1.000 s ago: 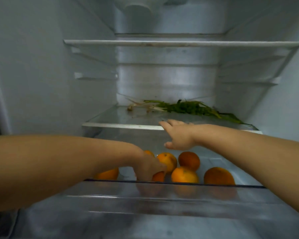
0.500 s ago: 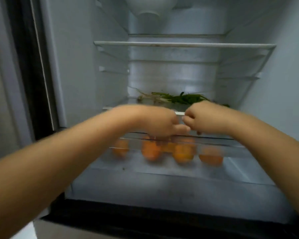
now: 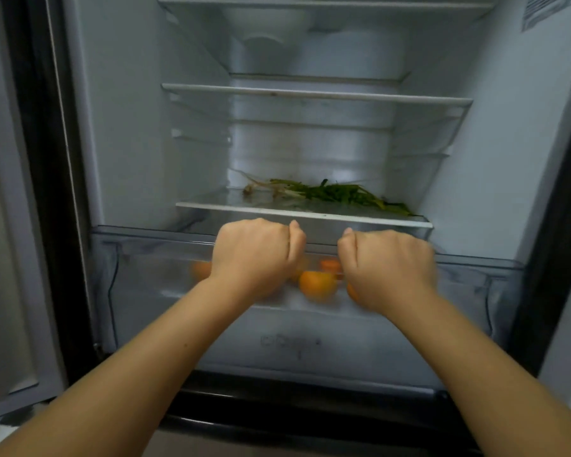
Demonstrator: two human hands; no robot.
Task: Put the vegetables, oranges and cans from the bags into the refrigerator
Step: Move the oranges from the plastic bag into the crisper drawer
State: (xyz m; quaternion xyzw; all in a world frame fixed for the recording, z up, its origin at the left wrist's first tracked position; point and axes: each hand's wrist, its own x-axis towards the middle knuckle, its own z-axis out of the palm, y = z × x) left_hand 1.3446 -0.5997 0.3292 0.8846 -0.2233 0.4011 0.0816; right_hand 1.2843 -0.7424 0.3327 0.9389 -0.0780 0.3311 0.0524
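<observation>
The refrigerator stands open in front of me. Its clear crisper drawer (image 3: 152, 265) sits at the bottom with several oranges (image 3: 317, 285) inside, seen through the front wall. My left hand (image 3: 254, 255) and my right hand (image 3: 386, 265) are both closed over the drawer's top front edge, side by side near its middle. A bunch of green vegetables (image 3: 330, 192) lies on the glass shelf (image 3: 211, 206) just above the drawer. No cans or bags are in view.
Two more glass shelves (image 3: 310, 94) higher up are bare. The open door's inner side (image 3: 10, 225) runs along the left. The refrigerator's right wall (image 3: 508, 159) carries a label near the top.
My left hand has come out from among the oranges and both hands have closed on the drawer's front edge. The drawer has slid inward. My view has pulled back from the refrigerator.
</observation>
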